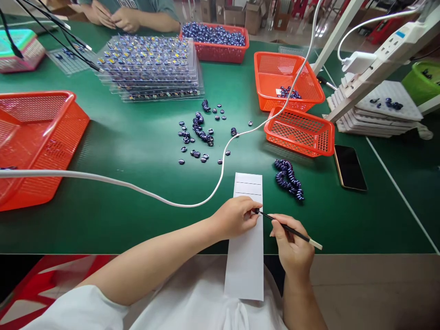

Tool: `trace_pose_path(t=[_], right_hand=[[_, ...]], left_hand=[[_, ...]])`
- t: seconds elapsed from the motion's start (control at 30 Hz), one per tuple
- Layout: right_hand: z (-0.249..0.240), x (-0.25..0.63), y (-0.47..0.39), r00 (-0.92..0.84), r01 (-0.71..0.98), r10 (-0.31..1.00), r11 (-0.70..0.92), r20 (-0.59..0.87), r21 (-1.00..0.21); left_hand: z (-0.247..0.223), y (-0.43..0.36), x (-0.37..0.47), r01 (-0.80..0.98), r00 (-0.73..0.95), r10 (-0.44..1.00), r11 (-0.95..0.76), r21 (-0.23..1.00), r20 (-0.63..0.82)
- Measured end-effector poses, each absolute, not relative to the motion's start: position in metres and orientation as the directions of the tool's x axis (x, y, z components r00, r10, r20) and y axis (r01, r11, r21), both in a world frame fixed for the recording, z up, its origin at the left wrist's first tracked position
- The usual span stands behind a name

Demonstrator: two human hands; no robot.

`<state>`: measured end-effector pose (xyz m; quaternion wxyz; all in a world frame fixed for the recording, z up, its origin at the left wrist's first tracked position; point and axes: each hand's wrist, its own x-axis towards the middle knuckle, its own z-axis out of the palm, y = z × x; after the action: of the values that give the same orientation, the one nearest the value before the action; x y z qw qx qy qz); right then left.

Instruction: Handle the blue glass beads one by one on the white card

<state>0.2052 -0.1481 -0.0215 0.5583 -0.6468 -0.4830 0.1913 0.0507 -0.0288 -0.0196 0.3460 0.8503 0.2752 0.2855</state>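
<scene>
My left hand [239, 217] pinches a small dark piece [255, 211] above a long white paper strip [245, 256], which lies over the table's front edge. In my right hand [294, 243] is a thin black tool [295, 232] with a pale end, held like a pen; its tip meets the small piece. A coiled row of dark blue shiny pieces [288, 178] lies right of the strip. Beyond the strip are loose dark pieces [195, 154] and a curved row of them [199, 128].
A white cable [165, 200] crosses the green table [137, 229]. Orange baskets [82, 114] [299, 137] stand left and right, with a phone [349, 167] at right. Stacked clear trays [154, 68] and a filled red basket [220, 52] are behind. A person's hands [120, 17] are across the table.
</scene>
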Motion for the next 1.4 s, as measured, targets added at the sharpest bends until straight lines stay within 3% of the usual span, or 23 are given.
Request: trace_pose_path(t=[0.43,0.73,0.93,1.1,1.23,1.4], right_hand=[[-0.025,0.205,-0.146,0.459,0.472,0.832,0.069,0.312,-0.879],[-0.018,0.204,-0.146,0.523,0.405,0.823,-0.013,0.22,-0.914],[-0.02,0.203,-0.146,0.549,0.437,0.799,-0.024,0.246,-0.899],[-0.024,0.206,-0.148,0.599,0.333,0.77,0.008,0.218,-0.943],[-0.02,0.21,-0.151,0.626,0.231,0.757,0.045,0.184,-0.972],[-0.011,0.219,-0.153,0.71,0.161,0.683,0.077,0.17,-0.984]], left_hand=[[-0.021,-0.03,0.052,0.233,0.674,0.64,-0.658,0.716,0.369],[-0.022,-0.03,0.052,0.224,0.675,0.631,-0.669,0.708,0.383],[-0.021,-0.033,0.053,0.247,0.667,0.669,-0.614,0.75,0.328],[-0.014,-0.029,0.053,0.286,0.661,0.691,-0.594,0.752,0.294],[0.0,0.001,0.03,0.507,0.566,0.784,-0.577,0.64,0.257],[0.003,0.037,-0.008,0.83,0.392,0.89,-0.452,0.328,0.233]])
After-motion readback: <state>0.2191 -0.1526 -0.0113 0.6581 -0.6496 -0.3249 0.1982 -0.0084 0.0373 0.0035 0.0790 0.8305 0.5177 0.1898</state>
